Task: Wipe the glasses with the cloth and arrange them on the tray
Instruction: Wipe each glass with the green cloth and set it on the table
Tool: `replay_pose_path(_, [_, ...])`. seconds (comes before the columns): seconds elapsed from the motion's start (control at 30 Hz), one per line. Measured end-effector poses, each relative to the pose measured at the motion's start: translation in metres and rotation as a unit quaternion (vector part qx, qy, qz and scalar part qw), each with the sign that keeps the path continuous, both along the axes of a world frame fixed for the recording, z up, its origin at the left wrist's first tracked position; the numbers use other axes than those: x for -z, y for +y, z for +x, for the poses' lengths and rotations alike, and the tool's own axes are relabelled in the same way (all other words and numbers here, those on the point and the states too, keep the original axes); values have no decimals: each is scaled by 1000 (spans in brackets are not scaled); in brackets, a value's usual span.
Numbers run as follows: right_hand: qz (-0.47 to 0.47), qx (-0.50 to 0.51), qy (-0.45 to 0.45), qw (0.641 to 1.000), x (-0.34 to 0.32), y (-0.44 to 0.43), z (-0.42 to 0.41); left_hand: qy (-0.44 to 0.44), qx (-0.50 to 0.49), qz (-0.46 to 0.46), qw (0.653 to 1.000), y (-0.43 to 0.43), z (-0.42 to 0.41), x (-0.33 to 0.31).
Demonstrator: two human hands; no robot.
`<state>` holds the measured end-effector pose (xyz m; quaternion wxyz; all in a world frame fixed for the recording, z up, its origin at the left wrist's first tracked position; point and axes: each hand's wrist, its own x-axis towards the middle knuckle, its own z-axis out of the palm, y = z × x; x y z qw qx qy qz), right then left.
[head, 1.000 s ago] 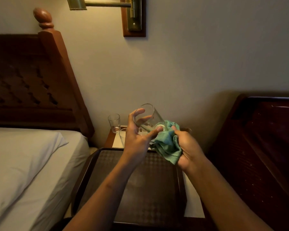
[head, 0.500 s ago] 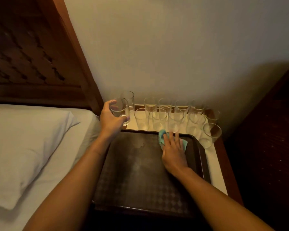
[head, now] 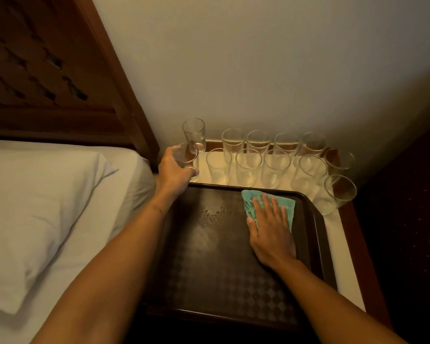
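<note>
- I'm in a bedroom, pretty clearly. Can't tell if it's a hotel or someone's home.
- On my left there's a bed (head: pixel 114 244) with pale sheets and a plump white pillow (head: pixel 42 214) on it.
- Behind the pillow is a dark wooden headboard (head: pixel 47 70) with a carved lattice pattern and a chunky post at its corner.
- The worktop (head: pixel 333 234) is a small bedside table with a wooden frame and a light top, squeezed in right beside the bed and against a plain cream wall (head: pixel 258 58).
- It's crowded with matching clear glasses (head: pixel 248 167) and a dark patterned tray (head: pixel 209 281), so it feels like room-service stuff.
- The floor (head: pixel 412 219) on my right looks like dark speckled carpet, and the lighting is dim and warm.
</note>
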<state>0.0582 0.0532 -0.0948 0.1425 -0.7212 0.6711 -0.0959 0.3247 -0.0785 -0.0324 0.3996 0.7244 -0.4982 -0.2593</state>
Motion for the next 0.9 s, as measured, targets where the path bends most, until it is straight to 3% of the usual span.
replay_pose_path(0.37, [-10, 2, -1, 1000, 3, 0, 0, -1, 43, 22, 999, 3, -2, 11])
replay_pose_path(0.43, [-10, 1, -2, 1000, 4, 0, 0, 32, 65, 40, 997, 3, 2, 5])
replay_pose_path(0.53, [-12, 4, -6, 1000, 4, 0, 1, 85, 30, -7, 996, -5, 2, -18])
replay_pose_path(0.63, [-10, 4, -5, 1000, 4, 1, 1, 11, 21, -1, 1000, -31, -4, -45])
replay_pose_path(0.77, [-5, 4, 3, 1000, 3, 0, 1, -91, 98, 98, 986, -74, -12, -60])
replay_pose_path(0.9, [-8, 8, 3, 1000, 2, 1, 3, -108, 99, 162, 976, -102, -22, -56])
